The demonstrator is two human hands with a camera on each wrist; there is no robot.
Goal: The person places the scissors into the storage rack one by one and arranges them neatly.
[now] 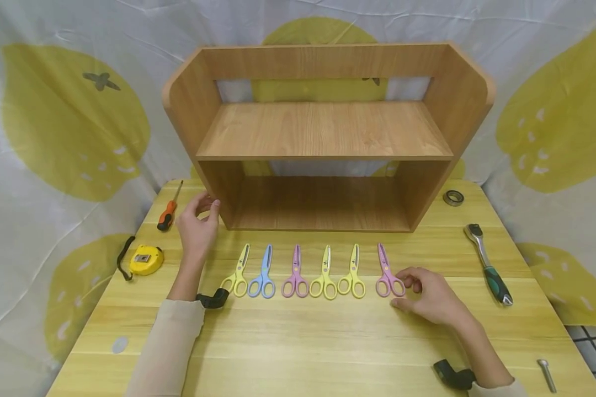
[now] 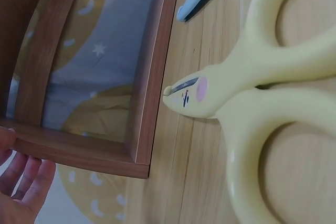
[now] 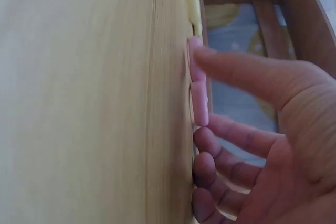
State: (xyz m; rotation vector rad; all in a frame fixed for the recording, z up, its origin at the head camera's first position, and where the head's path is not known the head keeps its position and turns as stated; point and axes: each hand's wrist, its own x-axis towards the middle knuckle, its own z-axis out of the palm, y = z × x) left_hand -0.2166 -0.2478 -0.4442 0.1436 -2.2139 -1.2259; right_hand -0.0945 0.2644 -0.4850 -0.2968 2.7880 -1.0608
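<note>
Several small scissors lie flat in a row, blades toward the wooden shelf. The rightmost is a pink pair of scissors. My right hand has thumb and index finger on either side of its right handle loop, and in the right wrist view the thumb covers part of the pink handle. At the shelf's lower left corner, my left hand touches the outside of the side panel with loosely bent fingers. Closest to the left wrist camera are yellow scissors; blue scissors lie beside them.
On the left are an orange screwdriver, a yellow tape measure and a grey disc. To the right lie a tape roll or ring, a green-handled ratchet and a bolt. Lemon-print cloth hangs behind.
</note>
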